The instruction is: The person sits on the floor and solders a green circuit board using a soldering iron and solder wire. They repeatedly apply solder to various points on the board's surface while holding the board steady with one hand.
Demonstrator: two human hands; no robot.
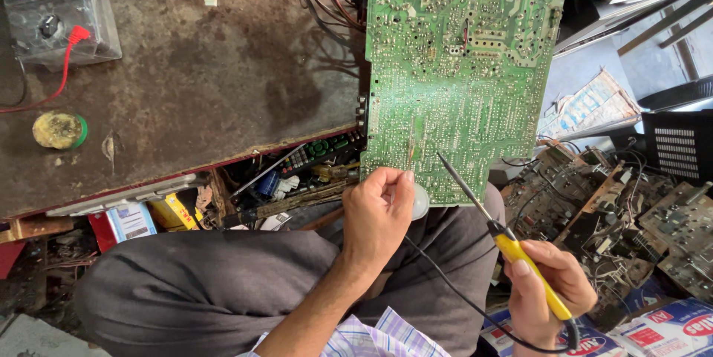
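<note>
Head view looks down on a worn, rust-brown counter and the lap of a seated person in grey trousers. At the far left corner of the counter stands a grey analogue meter in a clear plastic cover, with a red lead plugged into it and trailing off to the left. Near the counter's front edge lies a small round green tin of yellowish paste. Below the counter's edge, a cluttered shelf holds a black remote control, small boxes and loose parts.

Right of centre, a large green printed circuit board lies solder side up, its upper part over the counter and its lower edge reaching the person's lap. The left hand is at the board's lower edge, its fingers curled and closed around a small white object whose kind cannot be told. The right hand has its fingers wrapped firmly around the yellow handle of a soldering iron, whose thin dark tip touches the board's lower part. A black cord runs from the iron across the lap.

Further right, a heap of old circuit boards lies on the floor beside a black plastic crate.
</note>
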